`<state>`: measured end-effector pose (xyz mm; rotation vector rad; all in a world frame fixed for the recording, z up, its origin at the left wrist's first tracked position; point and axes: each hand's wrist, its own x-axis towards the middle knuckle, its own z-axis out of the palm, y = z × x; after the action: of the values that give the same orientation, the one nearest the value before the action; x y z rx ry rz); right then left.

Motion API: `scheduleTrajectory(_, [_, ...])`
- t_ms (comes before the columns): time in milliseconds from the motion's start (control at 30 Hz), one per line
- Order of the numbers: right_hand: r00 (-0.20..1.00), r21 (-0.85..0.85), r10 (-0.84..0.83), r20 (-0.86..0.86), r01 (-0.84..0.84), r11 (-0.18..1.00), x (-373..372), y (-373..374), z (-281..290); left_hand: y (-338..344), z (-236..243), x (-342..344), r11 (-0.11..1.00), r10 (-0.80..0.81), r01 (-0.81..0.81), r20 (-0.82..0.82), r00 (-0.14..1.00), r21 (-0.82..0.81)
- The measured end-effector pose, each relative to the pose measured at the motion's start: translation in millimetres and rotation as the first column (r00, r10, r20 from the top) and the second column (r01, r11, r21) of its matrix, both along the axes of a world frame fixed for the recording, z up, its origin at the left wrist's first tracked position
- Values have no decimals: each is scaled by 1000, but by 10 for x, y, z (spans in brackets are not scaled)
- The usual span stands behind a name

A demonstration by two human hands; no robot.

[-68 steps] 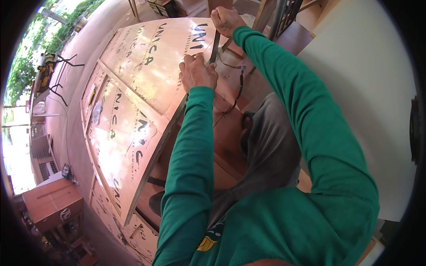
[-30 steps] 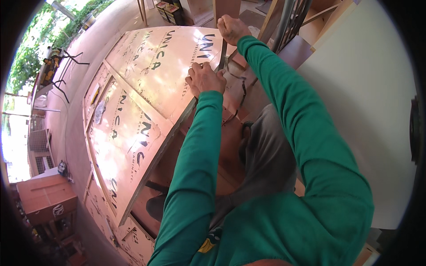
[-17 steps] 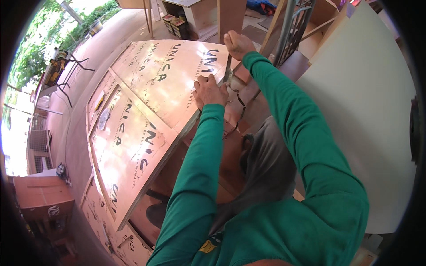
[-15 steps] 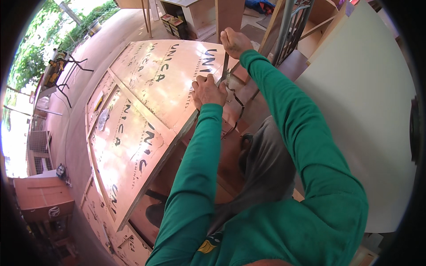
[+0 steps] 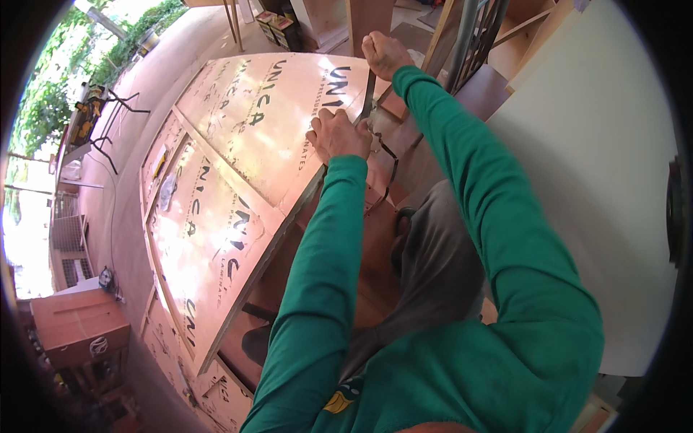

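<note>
A large laminate-covered panel (image 5: 253,166) with dark print lies in front of me. At its right edge my right hand (image 5: 385,55) is closed round the upper end of a dark flat bar (image 5: 369,92). The bar slants down along the edge toward my left hand (image 5: 338,136), whose fingers are bent over the panel's near corner, with the thumb at the bar's lower end. Its fingertips are partly hidden. Beside this hand a thin, crooked dark strip (image 5: 393,169) hangs down off the edge.
Wooden battens (image 5: 227,169) lie on the panel, with a clear plastic piece (image 5: 167,191). A big white board (image 5: 585,195) stands close on my right. Metal bars (image 5: 471,43) rise beyond my right hand. A wooden box (image 5: 79,317) stands far left.
The whole view has shifted slightly, so panel and hands sit a little higher in it. Both hands keep nearly the same place and hold on the bar at the panel's edge.
</note>
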<state>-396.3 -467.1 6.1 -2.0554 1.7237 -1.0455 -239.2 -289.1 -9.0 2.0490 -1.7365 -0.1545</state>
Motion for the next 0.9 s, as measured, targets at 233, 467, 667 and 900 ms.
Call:
scheduleTrajectory(233, [996, -7, -65, -58, 65, 998, -170, -15, -162, 5, -38, -5, 998, 7, -6, 9, 1000, -56])
scheduleTrajectory(467, [965, 36, -201, -170, 210, 977, -91, 29, -133, -91, 68, -5, 1000, 1, 0, 51, 999, -13])
scheduleTrajectory(667, [970, -43, -151, -191, 145, 988, -146, 50, 113, -74, 0, -46, 1000, 8, -9, 66, 998, 7])
scheduleTrajectory(900, [991, -23, -105, -88, 103, 994, -79, -71, 285, -289, 47, -181, 998, -9, 9, -13, 1000, 56])
